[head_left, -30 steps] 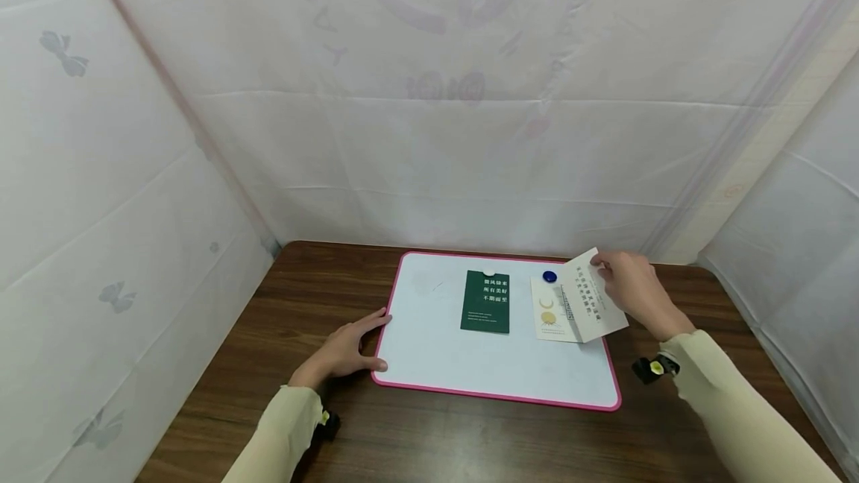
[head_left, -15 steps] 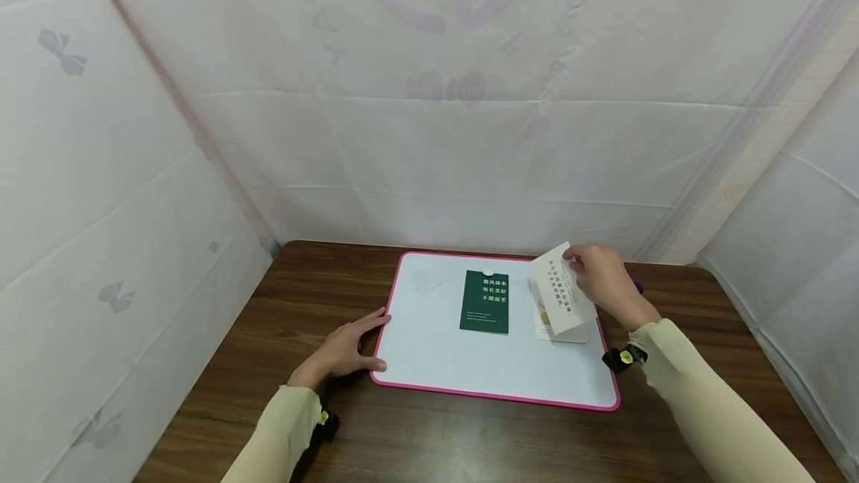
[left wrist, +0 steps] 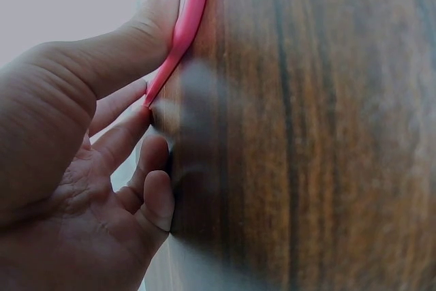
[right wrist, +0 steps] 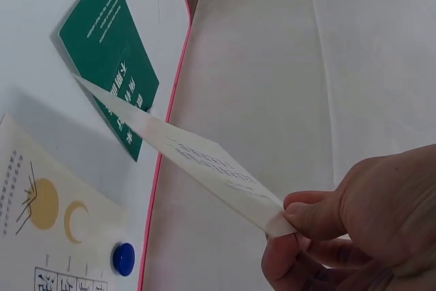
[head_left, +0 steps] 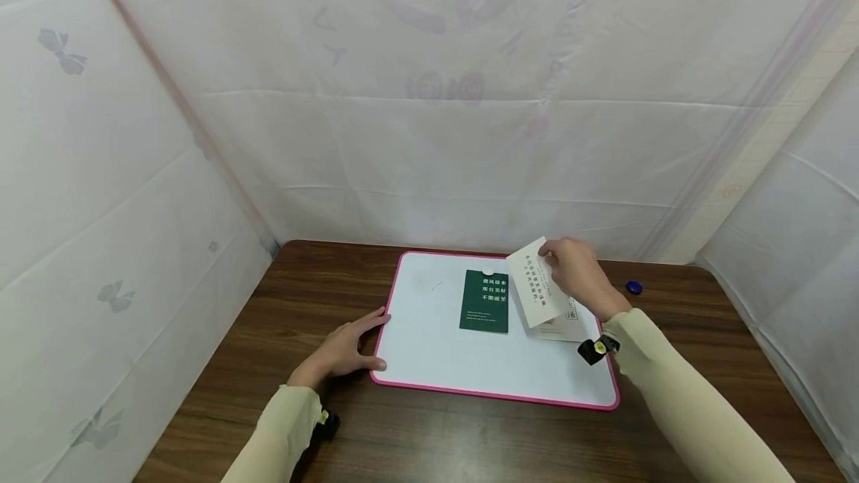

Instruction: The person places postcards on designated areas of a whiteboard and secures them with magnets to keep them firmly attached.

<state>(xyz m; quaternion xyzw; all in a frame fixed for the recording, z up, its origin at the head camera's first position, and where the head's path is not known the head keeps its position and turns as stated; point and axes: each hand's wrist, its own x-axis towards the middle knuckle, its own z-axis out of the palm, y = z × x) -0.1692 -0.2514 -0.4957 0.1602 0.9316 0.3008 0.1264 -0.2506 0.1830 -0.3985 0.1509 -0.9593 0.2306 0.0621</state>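
Observation:
My right hand [head_left: 573, 274] pinches a cream printed card [head_left: 533, 282] by one corner between thumb and fingers. In the right wrist view the card slants above the whiteboard, its far end overlapping a green card [right wrist: 112, 59] with white lettering. A second cream card [right wrist: 51, 216], printed with a gold sun and moon, lies on the board with a blue round magnet [right wrist: 123, 259] at its edge; the head view hides that magnet. At the left, my left hand [head_left: 342, 349] rests spread against the pink-rimmed whiteboard [head_left: 436, 364], thumb on the rim [left wrist: 187, 25] and fingers along the side.
The whiteboard lies on a dark wooden table [head_left: 416, 438]. Another blue round magnet [head_left: 634, 287] sits on the wood right of the board. Pale fabric walls [head_left: 429, 170] stand behind and on both sides.
My right hand has carried the cream card leftward, from the board's right side toward the green card. The magnet on the table has come into view. My left hand has stayed put.

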